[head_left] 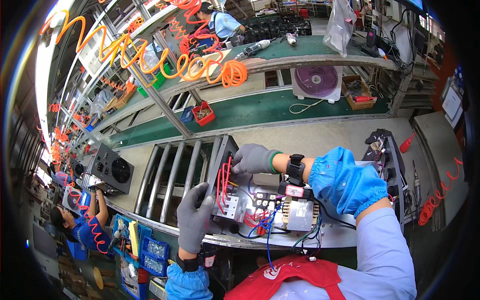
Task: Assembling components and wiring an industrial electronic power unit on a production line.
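Observation:
An open metal chassis (327, 235) lies in front of me, with a transformer (299, 214), a white terminal block (231, 206) and red and blue wires (260, 220) inside. My left hand (194, 218), in a grey glove, grips the chassis's upright dark end panel (218, 162) low on its near edge. My right hand (254, 158), also gloved, wears a wrist strap and a blue sleeve cover; it holds the top of that panel beside the red wires (224, 180).
Metal rollers (170, 175) run to my left, a green conveyor belt (280, 107) lies beyond. A red parts bin (204, 113), a fan (316, 81), a cardboard box (359, 92), orange coiled hoses (190, 62). A seated person (80, 225) works at left; blue bins (150, 247) below.

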### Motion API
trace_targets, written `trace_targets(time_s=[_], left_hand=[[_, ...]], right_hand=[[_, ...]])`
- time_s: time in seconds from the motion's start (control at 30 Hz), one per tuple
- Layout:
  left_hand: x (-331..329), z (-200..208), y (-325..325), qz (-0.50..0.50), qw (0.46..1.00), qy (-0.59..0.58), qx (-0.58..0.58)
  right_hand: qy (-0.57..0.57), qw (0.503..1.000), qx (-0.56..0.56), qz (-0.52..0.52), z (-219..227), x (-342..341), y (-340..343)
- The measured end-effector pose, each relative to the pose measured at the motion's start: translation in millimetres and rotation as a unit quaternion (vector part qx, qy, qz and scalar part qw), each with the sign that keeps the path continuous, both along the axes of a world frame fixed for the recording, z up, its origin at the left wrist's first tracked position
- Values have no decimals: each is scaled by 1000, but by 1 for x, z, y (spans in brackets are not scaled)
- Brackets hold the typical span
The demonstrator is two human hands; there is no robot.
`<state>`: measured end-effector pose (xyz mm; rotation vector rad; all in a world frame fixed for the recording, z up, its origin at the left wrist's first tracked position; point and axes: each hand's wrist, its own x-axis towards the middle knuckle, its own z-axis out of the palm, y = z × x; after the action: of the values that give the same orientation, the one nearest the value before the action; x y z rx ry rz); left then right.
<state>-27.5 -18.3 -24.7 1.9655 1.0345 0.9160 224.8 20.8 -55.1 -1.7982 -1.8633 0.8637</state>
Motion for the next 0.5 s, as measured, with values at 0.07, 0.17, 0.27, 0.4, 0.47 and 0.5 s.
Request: trace_targets(time_s=[0.07, 0.17, 0.27, 0.4, 0.47, 0.5], left_hand=[[0, -1, 0, 10, 1000, -7, -20], [0, -1, -1, 11, 1000, -9, -17], [1, -1, -2, 14, 1000, -11, -16], [2, 0, -3, 15, 1000, -16, -7], [2, 0, -4, 17, 1000, -18, -11], [2, 0, -4, 16, 1000, -23, -9]], right_hand=[[13, 1000, 0, 2, -1, 1, 2], [24, 1000, -1, 7, -2, 2, 3], [27, 1000, -11, -1, -2, 1, 3], [5, 999, 41, -8, -4, -2, 0], [2, 999, 43, -11, -4, -2, -1], [2, 999, 42, -15, -4, -2, -1]])
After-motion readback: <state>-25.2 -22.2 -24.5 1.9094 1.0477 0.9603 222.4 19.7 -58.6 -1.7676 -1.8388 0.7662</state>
